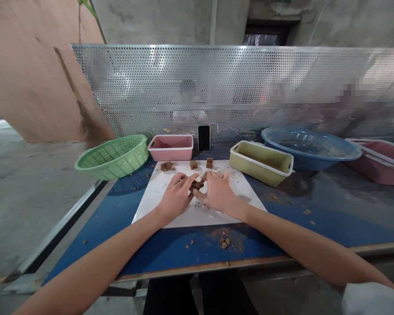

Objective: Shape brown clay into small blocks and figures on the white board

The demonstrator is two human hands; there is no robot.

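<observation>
While the left hand and right hand curl inward, they grip an irregular, brown, clay-like lump between them, over the flat white rectangular board. Neither hand is nearer; both touch it. Its visible part runs roughly side to side, but with its ends covered, I can't tell which way it points.

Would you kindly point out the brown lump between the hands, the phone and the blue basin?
Brown lump (197, 185), head view, its visible middle.
Phone (204, 138), head view, dark screen.
Blue basin (310, 163), head view, outer wall.
</observation>
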